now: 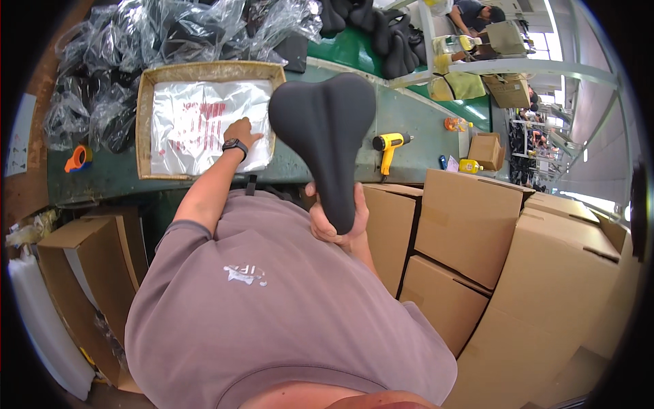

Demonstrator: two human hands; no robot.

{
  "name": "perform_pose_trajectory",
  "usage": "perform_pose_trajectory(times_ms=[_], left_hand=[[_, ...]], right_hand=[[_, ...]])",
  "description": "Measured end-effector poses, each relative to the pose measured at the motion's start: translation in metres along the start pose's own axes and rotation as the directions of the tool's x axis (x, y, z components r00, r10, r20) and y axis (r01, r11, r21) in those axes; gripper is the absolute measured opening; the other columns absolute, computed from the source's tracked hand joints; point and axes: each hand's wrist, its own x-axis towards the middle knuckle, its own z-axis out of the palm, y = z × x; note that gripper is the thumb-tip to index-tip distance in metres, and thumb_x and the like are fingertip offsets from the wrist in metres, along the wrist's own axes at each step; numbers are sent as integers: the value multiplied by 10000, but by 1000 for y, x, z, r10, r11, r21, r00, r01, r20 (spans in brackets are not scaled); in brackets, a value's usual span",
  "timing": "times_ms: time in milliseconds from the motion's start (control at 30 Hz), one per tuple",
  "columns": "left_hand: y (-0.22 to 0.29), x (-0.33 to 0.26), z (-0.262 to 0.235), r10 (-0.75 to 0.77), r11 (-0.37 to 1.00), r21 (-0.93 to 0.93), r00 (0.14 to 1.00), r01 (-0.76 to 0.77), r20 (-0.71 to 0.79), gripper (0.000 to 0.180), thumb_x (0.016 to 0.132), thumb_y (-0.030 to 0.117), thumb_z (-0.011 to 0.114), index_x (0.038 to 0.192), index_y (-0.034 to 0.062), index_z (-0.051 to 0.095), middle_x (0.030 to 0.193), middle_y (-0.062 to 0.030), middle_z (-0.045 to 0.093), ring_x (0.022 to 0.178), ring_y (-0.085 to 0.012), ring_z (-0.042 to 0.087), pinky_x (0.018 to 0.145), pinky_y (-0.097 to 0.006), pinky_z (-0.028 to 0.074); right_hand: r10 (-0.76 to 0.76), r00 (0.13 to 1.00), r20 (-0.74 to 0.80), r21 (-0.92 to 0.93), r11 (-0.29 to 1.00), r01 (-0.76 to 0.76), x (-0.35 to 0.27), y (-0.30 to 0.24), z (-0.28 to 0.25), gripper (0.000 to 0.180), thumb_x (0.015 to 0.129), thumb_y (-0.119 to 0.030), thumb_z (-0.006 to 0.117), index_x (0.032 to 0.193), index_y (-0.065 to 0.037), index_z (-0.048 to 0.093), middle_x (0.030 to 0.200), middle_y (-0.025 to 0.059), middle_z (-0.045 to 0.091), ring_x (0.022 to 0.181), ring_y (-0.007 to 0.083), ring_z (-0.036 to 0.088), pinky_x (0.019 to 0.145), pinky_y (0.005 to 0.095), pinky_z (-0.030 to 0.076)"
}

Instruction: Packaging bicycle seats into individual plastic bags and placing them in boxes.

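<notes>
A black bicycle saddle [330, 129] stands nose down, held in my right hand [340, 218], whose fingers wrap round its narrow end. My left hand [241, 132], with a dark watch on the wrist, lies on a stack of clear plastic bags [187, 112] with red print. Its fingers are apart and rest on the top bag near the stack's right side. The bags lie flat in a shallow cardboard box [144, 129] on the green workbench [436, 129]. The saddle is just right of this box.
Bagged black saddles [170, 34] pile up behind the box, and bare ones [395, 48] lie further right. A yellow heat gun [388, 146] sits right of the saddle. An orange tape roll [80, 158] lies far left. Large cartons [470, 218] stand at my right.
</notes>
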Motion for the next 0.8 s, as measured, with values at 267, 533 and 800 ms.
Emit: perform_pose_trajectory(times_ms=[267,533,800], left_hand=[[15,-23,15,149,985,118,966,-126,-209,345,978,413,776,1002,68,781,1055,-164,739,1063,-379,710,899,-523,580],[-30,-23,6,-54,969,-245,986,14,-157,253,1079,265,616,1064,78,785,1104,-206,761,1057,-435,718,923,-547,565],[-21,-52,-72,-242,903,-428,784,-34,-572,240,1102,200,558,1134,57,748,1191,-209,769,1125,-445,706,981,-532,550]], right_hand=[[-680,652,-336,-924,104,-368,-41,-8,-65,486,937,-89,895,1323,-1,612,926,54,755,787,146,716,721,322,595],[-440,608,-661,-715,615,-332,22,8,-132,546,1032,-210,815,1467,-37,534,967,107,746,695,179,710,612,332,592],[-326,901,-288,-807,-424,-411,143,14,-206,918,949,-277,848,1715,-131,363,1286,313,733,1166,521,720,974,548,589]])
